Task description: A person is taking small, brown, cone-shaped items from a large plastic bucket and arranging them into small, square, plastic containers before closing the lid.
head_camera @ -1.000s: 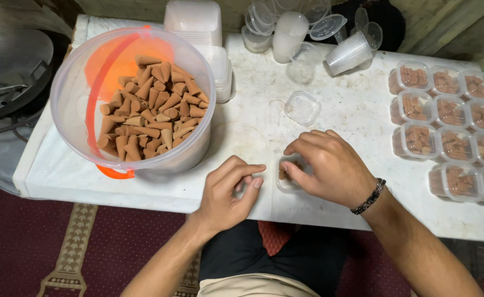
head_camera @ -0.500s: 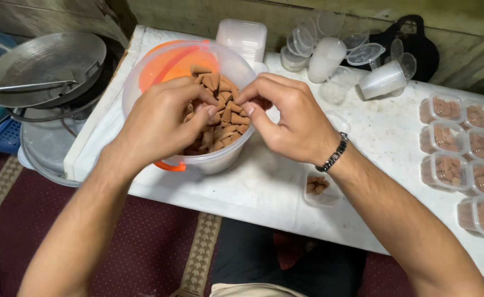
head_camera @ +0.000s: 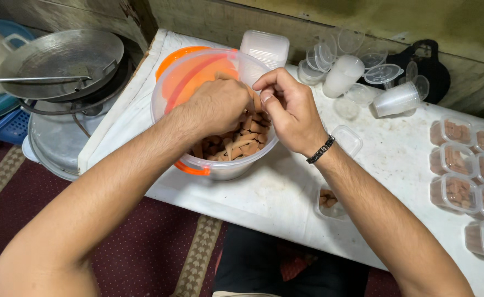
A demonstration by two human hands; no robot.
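1. My left hand is sunk into the clear plastic tub, fingers curled down among the brown cones; I cannot tell whether it has closed on any.
2. My right hand hangs over the tub's right rim, thumb and forefinger pinched together on what looks like one cone. A black beaded bracelet sits on that wrist.
3. The tub is round and see-through, with an orange handle and an orange lid showing through its wall. It stands near the bench's left edge, about half full of short, matte, clay-coloured cones.
4. The bench top is white, scuffed and stained.
5. A small clear box with a few cones lies open near the front edge, just right of my right forearm. An empty one sits beside my wrist.
6. Along the right edge are filled clear boxes with lids on, at least seven in view.
7. At the back edge sits a white rectangular container, beside loose clear lids and two stacks of cups on their sides.
8. Off the left edge are dull grey metal pans.
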